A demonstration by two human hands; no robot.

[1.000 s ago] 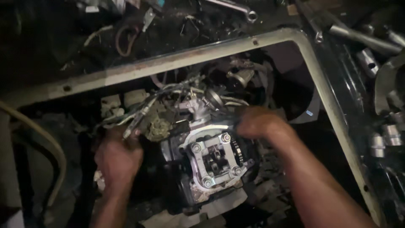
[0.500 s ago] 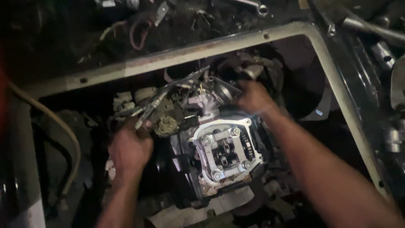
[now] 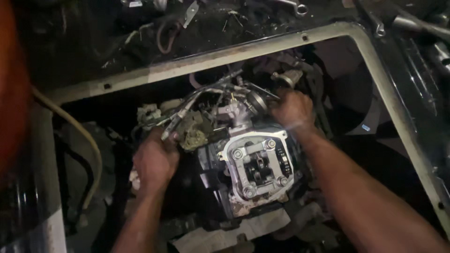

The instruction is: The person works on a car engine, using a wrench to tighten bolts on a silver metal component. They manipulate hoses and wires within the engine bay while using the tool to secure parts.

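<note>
Far left I see a blurred reddish shape (image 3: 11, 93) filling the edge, too close to identify. Beside it a pale rubbery hose (image 3: 86, 140) curves down through the dark bay. The metal frame (image 3: 211, 58), flat, scuffed and painted light, boxes the opening, with small holes along its top bar.

My left hand (image 3: 154, 159) is curled tight around the bundle of cables (image 3: 180, 119), thin silvery lines with metal ends, right next to a dusty, crusted greenish lump (image 3: 194, 138). Knuckles face up, so I only see the hand closed narrow on the bundle.

Centre: the engine head (image 3: 258, 166) sits low in the bay between my two forearms, cover off, bright cast metal, roughly square, with four round nuts at the corners and dark oily rocker parts in the middle. Grit clings to its lower edge. Above it a grey round-bodied carburetor (image 3: 255, 100) with hoses crossing over it.

My right hand (image 3: 293, 110) is just past the head's upper right corner, fingers bent down into the parts behind the carburetor; I cannot tell what they grip, the hand hides it.

Top right, wrenches (image 3: 300, 7) lie on the dirty dark floor outside the frame.
</note>
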